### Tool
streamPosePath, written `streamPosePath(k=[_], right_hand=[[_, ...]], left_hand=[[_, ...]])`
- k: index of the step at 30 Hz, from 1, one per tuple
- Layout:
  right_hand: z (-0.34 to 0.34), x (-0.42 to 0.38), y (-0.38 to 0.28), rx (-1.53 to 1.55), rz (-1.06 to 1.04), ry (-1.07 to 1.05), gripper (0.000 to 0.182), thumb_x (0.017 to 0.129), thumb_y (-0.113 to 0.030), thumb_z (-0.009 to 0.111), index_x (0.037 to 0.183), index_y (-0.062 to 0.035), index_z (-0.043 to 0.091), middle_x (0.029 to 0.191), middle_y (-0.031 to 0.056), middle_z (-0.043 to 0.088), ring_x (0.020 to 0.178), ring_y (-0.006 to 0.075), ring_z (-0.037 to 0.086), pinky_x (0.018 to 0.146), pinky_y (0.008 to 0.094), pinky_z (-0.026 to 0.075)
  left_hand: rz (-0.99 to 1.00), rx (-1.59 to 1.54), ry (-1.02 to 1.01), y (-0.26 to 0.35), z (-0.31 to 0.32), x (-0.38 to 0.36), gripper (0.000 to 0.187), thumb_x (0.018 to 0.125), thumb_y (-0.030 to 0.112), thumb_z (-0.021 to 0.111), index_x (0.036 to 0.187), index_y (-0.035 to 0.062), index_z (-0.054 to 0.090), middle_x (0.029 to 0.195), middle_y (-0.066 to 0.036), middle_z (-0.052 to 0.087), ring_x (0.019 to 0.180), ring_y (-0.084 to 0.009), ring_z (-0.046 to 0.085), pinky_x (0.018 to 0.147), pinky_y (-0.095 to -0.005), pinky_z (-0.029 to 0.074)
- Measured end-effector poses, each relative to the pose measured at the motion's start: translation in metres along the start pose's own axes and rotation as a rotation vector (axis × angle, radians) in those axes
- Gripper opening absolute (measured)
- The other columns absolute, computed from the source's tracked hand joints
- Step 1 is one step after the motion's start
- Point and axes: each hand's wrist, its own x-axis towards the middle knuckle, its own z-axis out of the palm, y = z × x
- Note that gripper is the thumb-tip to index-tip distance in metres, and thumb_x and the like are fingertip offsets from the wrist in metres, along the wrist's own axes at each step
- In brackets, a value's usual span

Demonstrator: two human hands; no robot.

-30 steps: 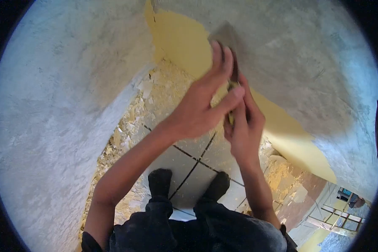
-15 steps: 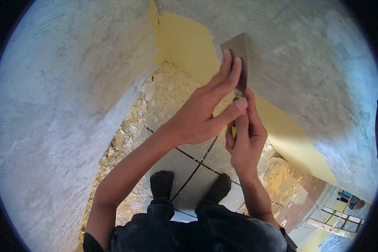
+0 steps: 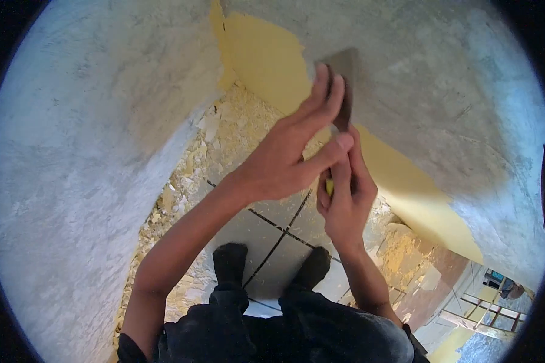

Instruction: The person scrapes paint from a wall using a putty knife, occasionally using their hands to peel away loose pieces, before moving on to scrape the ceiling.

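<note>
My right hand (image 3: 349, 209) is closed around the handle of a putty knife (image 3: 347, 91), and a bit of yellow handle shows at its palm. The wide metal blade points up and lies against the grey wall (image 3: 430, 85), slightly blurred. Stretched-out fingers of my left hand (image 3: 278, 154) rest flat on the blade, while its thumb reaches across near the right hand's fingertips. Yellow paint (image 3: 263, 57) covers the lower strip of that wall, with a ragged edge where it meets the bare grey surface.
Another grey wall (image 3: 85, 121) meets this one in a corner at the left. Paint flakes (image 3: 224, 127) lie thick along the floor's edge. My dark-covered feet (image 3: 230, 263) stand on grey tiles (image 3: 272, 221). A ladder-like frame (image 3: 484, 311) shows at lower right.
Both hands and the putty knife sit slightly farther left and higher in view, the blade still against the wall. The whole view has shifted slightly too.
</note>
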Motion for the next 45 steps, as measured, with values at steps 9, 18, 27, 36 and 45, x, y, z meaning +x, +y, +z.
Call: streamPosePath(k=[9,18,27,36,45], right_hand=[[0.004,0.015,-0.005,-0.101,-0.017,0.026,0.043,0.101,-0.017,0.048,0.143,-0.0063,0.044,0.072,-0.0042,0.048,0.057,0.0024,0.04,0.05,0.0182,0.034],[0.001,0.014,-0.004,-0.125,0.0,0.032,0.041,0.1,-0.014,0.049,0.14,-0.0062,0.049,0.069,-0.004,0.05,0.057,0.0039,0.041,0.05,0.0196,0.034],[-0.001,0.014,0.037,-0.107,-0.009,-0.07,0.044,0.1,-0.015,0.049,0.143,-0.008,0.044,0.071,-0.0032,0.048,0.061,0.0041,0.042,0.053,0.02,0.036],[-0.045,0.004,0.057,-0.115,0.202,-0.075,0.049,0.101,-0.019,0.049,0.147,-0.0073,0.037,0.071,-0.004,0.047,0.057,0.0028,0.04,0.049,0.0191,0.034],[-0.046,-0.005,0.057,-0.204,0.262,-0.366,0.054,0.096,-0.02,0.059,0.144,-0.0043,0.041,0.073,-0.0032,0.051,0.056,0.0034,0.045,0.048,0.0206,0.036]], left_hand=[[0.003,0.04,-0.097,0.0,-0.005,0.001,0.075,0.096,0.037,0.054,0.147,-0.007,0.02,0.152,-0.037,0.01,0.143,-0.0437,0.013,0.114,-0.0422,0.022],[0.002,0.114,-0.118,-0.003,-0.006,0.003,0.081,0.096,0.039,0.053,0.147,-0.009,0.013,0.152,-0.038,0.003,0.144,-0.0439,0.01,0.114,-0.0414,0.022],[-0.227,-0.08,-0.079,-0.012,-0.008,-0.017,0.068,0.098,0.037,0.05,0.143,-0.0095,0.029,0.15,-0.033,0.023,0.143,-0.0383,0.021,0.114,-0.0398,0.025],[-0.249,-0.199,-0.142,-0.031,0.021,-0.03,0.05,0.096,0.02,0.058,0.141,0.0039,0.044,0.146,-0.018,0.043,0.134,-0.0265,0.042,0.11,-0.0372,0.033],[-0.289,0.012,0.178,-0.046,0.0,-0.038,0.055,0.077,0.014,0.079,0.127,0.006,0.059,0.117,-0.012,0.066,0.11,-0.0193,0.061,0.091,-0.0328,0.048]])
